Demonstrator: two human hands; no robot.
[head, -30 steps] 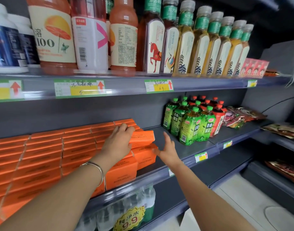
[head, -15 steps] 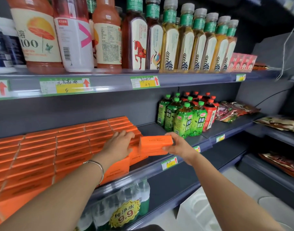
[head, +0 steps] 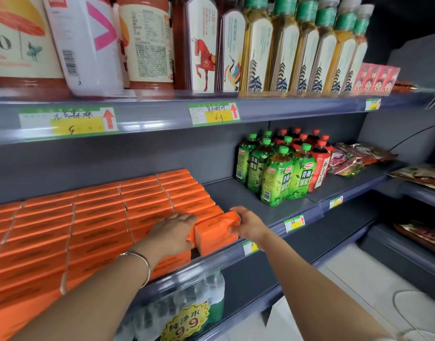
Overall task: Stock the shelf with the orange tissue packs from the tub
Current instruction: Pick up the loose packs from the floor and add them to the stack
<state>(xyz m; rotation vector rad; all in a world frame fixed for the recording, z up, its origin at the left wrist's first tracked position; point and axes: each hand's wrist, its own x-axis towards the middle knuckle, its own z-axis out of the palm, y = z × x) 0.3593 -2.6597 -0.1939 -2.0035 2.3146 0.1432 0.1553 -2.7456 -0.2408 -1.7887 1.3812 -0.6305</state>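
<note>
Rows of orange tissue packs [head: 95, 217] fill the left half of the middle shelf [head: 273, 212]. One orange tissue pack [head: 216, 232] stands at the right end of the front row, near the shelf lip. My right hand [head: 248, 223] grips its right end. My left hand [head: 173, 233], with a bracelet on the wrist, lies flat on the packs and presses against that pack's left side. The tub is out of view.
Green and red tea bottles [head: 278, 168] stand to the right on the same shelf, with snack bags [head: 354, 158] beyond. Tall drink bottles [head: 260, 45] line the shelf above. Bottled water with a 9.9 price sign [head: 186, 323] sits below. Bare shelf lies between the packs and the bottles.
My right hand took hold of an orange pack and lowered it from above the stack to the right end of the front row. My left hand slid forward against it.
</note>
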